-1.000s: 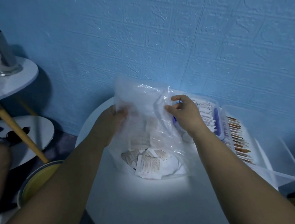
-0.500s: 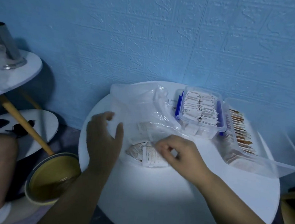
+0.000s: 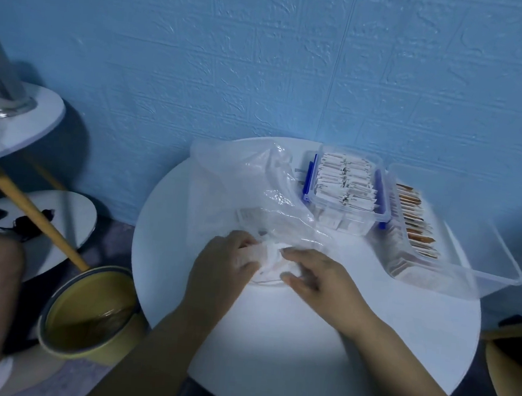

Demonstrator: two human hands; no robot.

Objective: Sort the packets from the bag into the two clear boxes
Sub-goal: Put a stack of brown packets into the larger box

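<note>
The packets (image 3: 269,258) lie in a small pile on the table (image 3: 273,339), at the mouth of the bag (image 3: 248,184). The left hand (image 3: 227,257) curls its fingers round one side. The right hand (image 3: 319,277) pinches the other side between thumb and fingers. It is best to squeeze softly, lift only a few, and check each kind before picking the small box (image 3: 309,183) or the big box (image 3: 482,262).
</note>
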